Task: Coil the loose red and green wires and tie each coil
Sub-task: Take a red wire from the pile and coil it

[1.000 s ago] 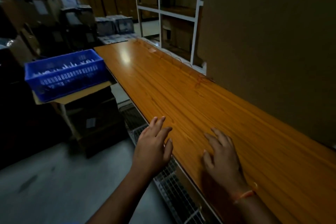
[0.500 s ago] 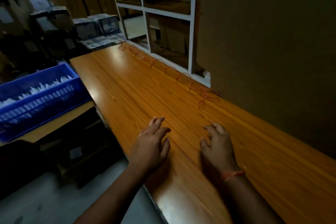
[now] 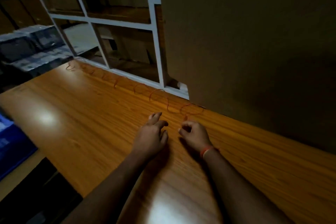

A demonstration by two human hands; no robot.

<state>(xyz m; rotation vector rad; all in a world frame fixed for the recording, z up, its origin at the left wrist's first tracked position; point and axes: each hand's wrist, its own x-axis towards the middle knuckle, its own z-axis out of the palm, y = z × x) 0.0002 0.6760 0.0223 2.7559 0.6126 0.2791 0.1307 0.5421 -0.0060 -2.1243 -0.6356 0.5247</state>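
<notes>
Both hands hover over the counter [image 3: 76, 120]: the left hand [image 3: 151, 135] flat with fingers loosely spread, holding nothing; the right hand [image 3: 194, 135] curled, its fingertips just short of the near end of the red wire [image 3: 160, 94], which lies in loose loops along the counter's back edge. No green wire shows. Thin and springy, it could slip a hasty pinch or snag and tangle when pulled.

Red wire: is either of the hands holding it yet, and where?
The right hand curls at the near end of the red wire; actual contact cannot be told. The left hand holds nothing.
</notes>
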